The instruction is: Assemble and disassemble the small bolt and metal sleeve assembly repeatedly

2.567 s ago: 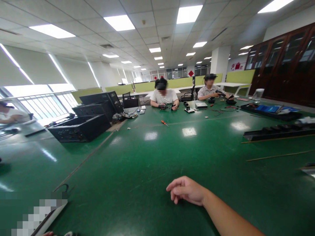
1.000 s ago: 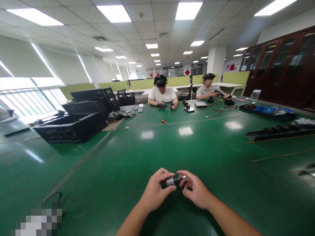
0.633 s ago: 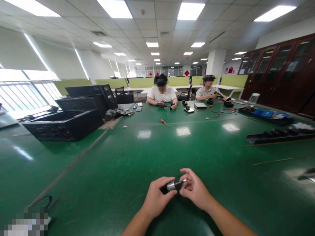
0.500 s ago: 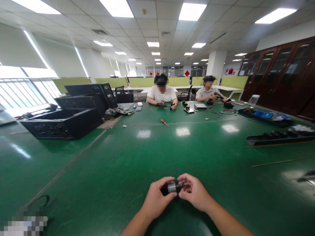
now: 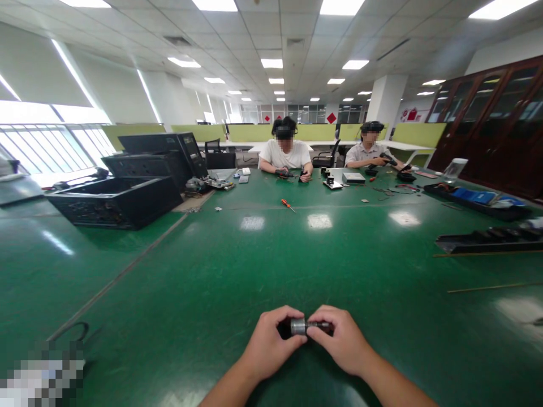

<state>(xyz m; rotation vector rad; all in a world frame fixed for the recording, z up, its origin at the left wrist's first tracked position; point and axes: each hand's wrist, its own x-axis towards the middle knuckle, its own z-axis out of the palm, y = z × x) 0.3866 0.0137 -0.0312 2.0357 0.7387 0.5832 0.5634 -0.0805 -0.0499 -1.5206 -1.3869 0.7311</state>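
Between my hands, low in the head view, is a small silver metal cylinder with a thin dark shaft (image 5: 298,326) pointing right. My left hand (image 5: 271,342) curls around the cylinder end, thumb below and fingers above. With thumb and fingers, my right hand (image 5: 341,339) grips the shaft close to the cylinder. The piece lies roughly level, and its left end is partly hidden inside my left hand. Its exact kind cannot be made out. Both hands are over the green tabletop (image 5: 203,294).
Black computer cases (image 5: 114,203) stand at the left. An orange screwdriver (image 5: 285,203) lies ahead. Two people sit across the table, one in a white shirt (image 5: 275,155). At the right are a black tray (image 5: 477,203), a long black channel (image 5: 470,243) and thin rods.
My right hand has closed its fingers further along the shaft, toward the cylinder. My left hand keeps its hold. The camera view has shifted slightly.
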